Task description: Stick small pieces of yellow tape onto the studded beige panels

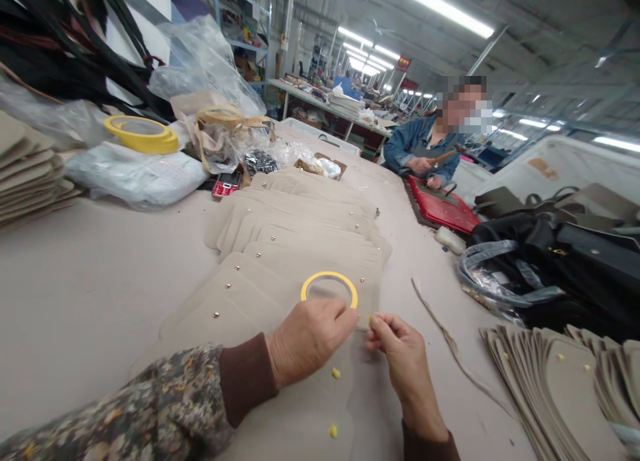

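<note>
My left hand (309,336) is closed on a thin yellow tape roll (329,288), holding it just above a beige leather panel (260,294) with small metal studs. My right hand (400,352) is pinched on the free end of the yellow tape, close beside the left hand. The panel tops a fanned row of similar beige panels (300,228) that runs away from me. Small yellow tape scraps (335,374) lie on the table by my wrists.
Another stack of beige pieces (555,381) lies at the right, with black bags (560,248) behind. Plastic bags, a larger yellow tape roll (143,133) and a red phone (226,184) sit at the back left. Across the table a person (425,148) holds a hammer over a red mat (443,208).
</note>
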Tool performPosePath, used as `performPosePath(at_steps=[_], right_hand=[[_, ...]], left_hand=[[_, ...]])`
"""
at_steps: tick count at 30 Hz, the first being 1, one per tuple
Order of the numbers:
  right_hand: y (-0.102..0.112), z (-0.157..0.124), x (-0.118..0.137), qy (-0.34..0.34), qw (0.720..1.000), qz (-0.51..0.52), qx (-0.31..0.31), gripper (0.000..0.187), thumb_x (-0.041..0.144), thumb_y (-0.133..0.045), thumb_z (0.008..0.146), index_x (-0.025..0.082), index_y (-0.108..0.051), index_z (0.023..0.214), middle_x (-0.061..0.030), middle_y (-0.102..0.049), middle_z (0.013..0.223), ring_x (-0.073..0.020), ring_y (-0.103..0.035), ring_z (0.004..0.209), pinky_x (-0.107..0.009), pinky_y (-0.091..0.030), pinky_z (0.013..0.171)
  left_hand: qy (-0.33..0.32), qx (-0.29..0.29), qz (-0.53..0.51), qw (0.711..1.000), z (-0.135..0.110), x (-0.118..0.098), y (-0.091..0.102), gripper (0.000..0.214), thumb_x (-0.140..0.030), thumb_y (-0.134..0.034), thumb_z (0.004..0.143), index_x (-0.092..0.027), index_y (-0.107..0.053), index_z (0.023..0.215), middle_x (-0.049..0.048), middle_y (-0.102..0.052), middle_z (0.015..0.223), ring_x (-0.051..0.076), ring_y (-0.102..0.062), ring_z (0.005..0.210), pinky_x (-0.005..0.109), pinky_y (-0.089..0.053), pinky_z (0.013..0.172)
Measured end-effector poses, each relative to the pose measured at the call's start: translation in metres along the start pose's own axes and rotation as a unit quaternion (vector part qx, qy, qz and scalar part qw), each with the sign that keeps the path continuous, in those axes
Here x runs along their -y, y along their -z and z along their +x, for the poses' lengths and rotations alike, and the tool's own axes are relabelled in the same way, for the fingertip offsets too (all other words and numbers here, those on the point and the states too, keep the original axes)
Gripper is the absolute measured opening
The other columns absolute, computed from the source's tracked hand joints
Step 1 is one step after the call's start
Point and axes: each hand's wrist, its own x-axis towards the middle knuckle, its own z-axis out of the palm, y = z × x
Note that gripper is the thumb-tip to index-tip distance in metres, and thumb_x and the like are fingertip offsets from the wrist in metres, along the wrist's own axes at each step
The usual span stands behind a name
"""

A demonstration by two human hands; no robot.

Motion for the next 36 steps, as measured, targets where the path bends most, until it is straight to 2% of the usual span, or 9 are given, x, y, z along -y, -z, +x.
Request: performPosePath(at_steps=[3, 6, 11, 17, 22, 27, 29, 32, 36], right_hand=[[0.010, 0.010, -0.007, -0.014, 0.999, -0.027, 0.025, 0.040, 0.051, -0.076, 0.067, 0.012, -0.070, 0.079, -0.0003, -0.065, 0.059, -0.0096, -0.054, 0.047, -0.021, -0.045, 0.048], [0.008, 0.012, -0.009, -0.011, 0.997, -0.061, 0.051, 0.041, 0.053, -0.073, 0.069, 0.013, -0.069, 0.078, 0.0012, -0.062, 0.057, -0.0080, -0.049, 0.043, -0.020, -0.041, 0.043], [-0.002, 0.014, -0.007, 0.013, 0.985, -0.165, 0.043, 0.037, 0.053, -0.065, 0.074, 0.016, -0.068, 0.073, 0.0025, -0.058, 0.054, -0.0100, -0.047, 0.043, -0.021, -0.038, 0.040], [-0.005, 0.022, -0.007, 0.082, 0.947, -0.308, 0.039, 0.032, 0.048, -0.056, 0.079, 0.019, -0.066, 0.069, -0.0019, -0.065, 0.056, -0.0156, -0.056, 0.046, -0.025, -0.041, 0.043], [-0.002, 0.022, -0.009, 0.073, 0.949, -0.305, -0.008, 0.033, 0.047, -0.064, 0.075, 0.020, -0.063, 0.093, 0.0032, -0.061, 0.050, -0.0176, -0.058, 0.043, -0.026, -0.043, 0.043], [0.005, 0.009, -0.012, 0.035, 0.979, -0.201, 0.024, 0.036, 0.054, -0.061, 0.078, 0.018, -0.065, 0.080, -0.0011, -0.064, 0.057, -0.0178, -0.060, 0.051, -0.027, -0.046, 0.047], [0.003, 0.006, -0.013, 0.076, 0.966, -0.245, 0.024, 0.036, 0.052, -0.059, 0.080, 0.018, -0.069, 0.081, -0.0043, -0.068, 0.064, -0.0193, -0.061, 0.058, -0.028, -0.047, 0.055], [-0.004, 0.005, -0.011, 0.140, 0.929, -0.344, -0.005, 0.033, 0.047, -0.053, 0.085, 0.020, -0.070, 0.077, -0.0062, -0.072, 0.073, -0.0204, -0.064, 0.064, -0.029, -0.045, 0.063], [-0.016, 0.011, -0.006, 0.155, 0.898, -0.409, -0.042, 0.029, 0.042, -0.050, 0.087, 0.023, -0.067, 0.075, -0.0016, -0.069, 0.064, -0.0176, -0.062, 0.057, -0.027, -0.041, 0.059]], left_hand=[[0.002, 0.059, 0.041, 0.997, -0.004, 0.012, -0.014, 0.015, -0.014, -0.045, 0.096, -0.018, -0.053, 0.083, 0.0037, -0.055, 0.077, 0.019, -0.051, 0.069, 0.030, -0.040, 0.060], [0.000, 0.097, 0.045, 0.994, -0.007, 0.019, -0.024, 0.011, -0.015, -0.048, 0.095, -0.017, -0.054, 0.085, 0.0061, -0.057, 0.082, 0.022, -0.051, 0.075, 0.033, -0.041, 0.065], [0.018, 0.109, 0.025, 0.994, -0.007, 0.021, -0.027, 0.010, -0.015, -0.049, 0.094, -0.018, -0.055, 0.086, 0.0065, -0.056, 0.085, 0.023, -0.048, 0.077, 0.037, -0.041, 0.069], [0.025, 0.109, 0.011, 0.994, -0.007, 0.023, -0.029, 0.010, -0.015, -0.048, 0.095, -0.018, -0.055, 0.088, 0.0066, -0.055, 0.086, 0.023, -0.047, 0.078, 0.037, -0.040, 0.070], [0.025, 0.110, 0.005, 0.994, -0.007, 0.023, -0.028, 0.010, -0.013, -0.047, 0.093, -0.018, -0.054, 0.088, 0.0068, -0.055, 0.086, 0.023, -0.046, 0.077, 0.037, -0.039, 0.070], [0.027, 0.109, -0.005, 0.994, -0.006, 0.021, -0.022, 0.008, -0.011, -0.049, 0.089, -0.018, -0.052, 0.089, 0.0063, -0.054, 0.086, 0.023, -0.047, 0.078, 0.037, -0.039, 0.071], [0.034, 0.112, -0.014, 0.993, -0.006, 0.020, -0.020, 0.009, -0.010, -0.047, 0.089, -0.018, -0.051, 0.088, 0.0063, -0.054, 0.086, 0.023, -0.047, 0.077, 0.036, -0.039, 0.071], [0.044, 0.117, -0.027, 0.992, -0.007, 0.018, -0.020, 0.011, -0.009, -0.045, 0.089, -0.018, -0.050, 0.088, 0.0058, -0.053, 0.085, 0.022, -0.048, 0.076, 0.035, -0.040, 0.068], [0.033, 0.113, -0.047, 0.992, -0.009, 0.015, -0.022, 0.012, -0.010, -0.042, 0.091, -0.018, -0.050, 0.087, 0.0048, -0.051, 0.085, 0.020, -0.048, 0.073, 0.032, -0.040, 0.065]])
